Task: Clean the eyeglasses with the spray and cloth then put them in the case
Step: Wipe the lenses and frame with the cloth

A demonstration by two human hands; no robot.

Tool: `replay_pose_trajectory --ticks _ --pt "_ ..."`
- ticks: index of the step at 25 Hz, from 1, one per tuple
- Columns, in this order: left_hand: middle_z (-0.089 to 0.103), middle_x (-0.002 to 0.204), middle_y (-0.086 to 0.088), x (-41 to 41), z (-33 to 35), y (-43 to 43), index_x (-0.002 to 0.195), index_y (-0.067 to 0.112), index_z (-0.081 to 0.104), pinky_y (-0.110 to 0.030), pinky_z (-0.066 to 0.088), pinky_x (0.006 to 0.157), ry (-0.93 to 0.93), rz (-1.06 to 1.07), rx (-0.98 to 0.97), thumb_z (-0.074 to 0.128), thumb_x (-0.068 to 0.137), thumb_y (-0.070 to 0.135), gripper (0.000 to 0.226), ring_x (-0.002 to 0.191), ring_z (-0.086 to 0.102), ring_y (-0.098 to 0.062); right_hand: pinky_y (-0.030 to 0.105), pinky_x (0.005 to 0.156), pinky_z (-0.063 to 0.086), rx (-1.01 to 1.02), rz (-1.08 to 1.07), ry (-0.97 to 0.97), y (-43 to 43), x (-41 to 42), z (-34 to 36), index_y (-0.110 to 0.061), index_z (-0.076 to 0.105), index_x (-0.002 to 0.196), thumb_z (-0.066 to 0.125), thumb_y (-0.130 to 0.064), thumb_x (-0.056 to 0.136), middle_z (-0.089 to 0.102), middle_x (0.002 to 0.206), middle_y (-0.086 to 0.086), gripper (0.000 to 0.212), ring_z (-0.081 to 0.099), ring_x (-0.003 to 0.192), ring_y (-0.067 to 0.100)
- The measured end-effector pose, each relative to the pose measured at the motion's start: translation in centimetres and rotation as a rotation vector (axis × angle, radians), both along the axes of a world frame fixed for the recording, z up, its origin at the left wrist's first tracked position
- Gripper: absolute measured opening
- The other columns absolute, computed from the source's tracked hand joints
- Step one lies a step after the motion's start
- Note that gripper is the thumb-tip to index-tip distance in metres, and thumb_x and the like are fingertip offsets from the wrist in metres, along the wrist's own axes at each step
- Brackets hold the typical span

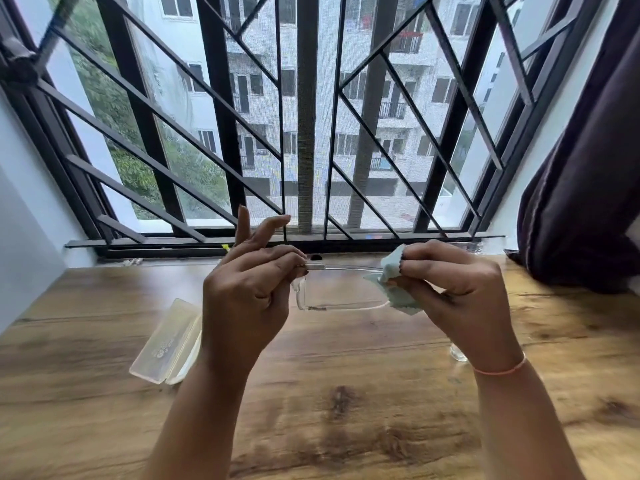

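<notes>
The left hand (249, 292) pinched the clear eyeglasses (346, 268) at the hinge between thumb and forefinger, its other fingers lifted. The right hand (450, 282) gripped the pale green cloth (391, 270) folded round the far end of one temple. The glasses were held in the air above the wooden surface (346, 410). The open translucent case (166, 341) lay at 8 o'clock from the left hand. A small clear bottle (459, 353) stood at 6 o'clock from the right hand, half hidden behind the wrist.

Your head cam looked fwd & down, wide-angle, close over the bench (346, 393), facing the barred window (346, 98) straight ahead.
</notes>
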State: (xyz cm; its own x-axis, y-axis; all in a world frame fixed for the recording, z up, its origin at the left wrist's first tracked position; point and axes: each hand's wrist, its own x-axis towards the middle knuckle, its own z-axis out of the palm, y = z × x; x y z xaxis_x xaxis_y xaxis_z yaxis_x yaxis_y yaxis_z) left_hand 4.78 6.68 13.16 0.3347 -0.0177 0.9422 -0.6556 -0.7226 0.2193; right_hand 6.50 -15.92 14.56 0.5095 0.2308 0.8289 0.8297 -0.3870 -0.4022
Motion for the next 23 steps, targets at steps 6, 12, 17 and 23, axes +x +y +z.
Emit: replay_pose_trajectory --ticks 6,12,17,23 --pt "0.069 0.084 -0.003 -0.3 -0.1 0.6 0.073 -0.001 0.072 -0.049 0.035 0.107 0.131 -0.081 -0.187 0.066 0.072 -0.007 0.009 0.102 0.065 -0.023 0.021 0.066 0.052 0.101 -0.045 0.043 -1.0 0.1 -0.1 0.000 0.071 0.081 0.063 0.003 0.074 0.068 0.083 0.007 0.011 0.065 0.077 0.011" --pt "0.071 0.088 0.001 -0.2 -0.4 0.7 0.079 0.006 0.073 -0.021 0.033 0.107 0.342 -0.188 -0.245 0.068 0.070 0.002 0.011 0.106 0.063 -0.017 0.013 0.070 0.053 0.363 -0.041 0.217 -0.4 0.1 -0.3 -0.011 0.067 0.090 0.061 0.016 0.067 0.070 0.079 -0.027 0.036 0.066 0.075 -0.002" --pt "0.070 0.096 -0.001 0.3 -1.5 0.2 0.090 0.002 0.072 -0.036 0.031 0.111 0.441 -0.237 -0.152 0.072 0.069 -0.002 0.022 0.114 0.058 -0.018 0.013 0.067 0.053 0.448 -0.112 0.334 -0.4 0.5 -0.5 -0.013 0.069 0.090 0.056 0.022 0.069 0.070 0.070 -0.025 0.043 0.066 0.069 -0.002" --pt "0.073 0.074 0.013 0.0 -2.0 0.2 0.083 0.017 0.073 -0.028 0.039 0.106 0.649 -0.346 -0.287 0.078 0.063 -0.005 0.030 0.091 0.069 -0.006 0.038 0.059 0.058 0.655 -0.033 0.517 -0.1 0.8 -0.8 -0.012 0.075 0.069 0.061 0.022 0.068 0.072 0.063 -0.002 0.037 0.066 0.060 0.022"
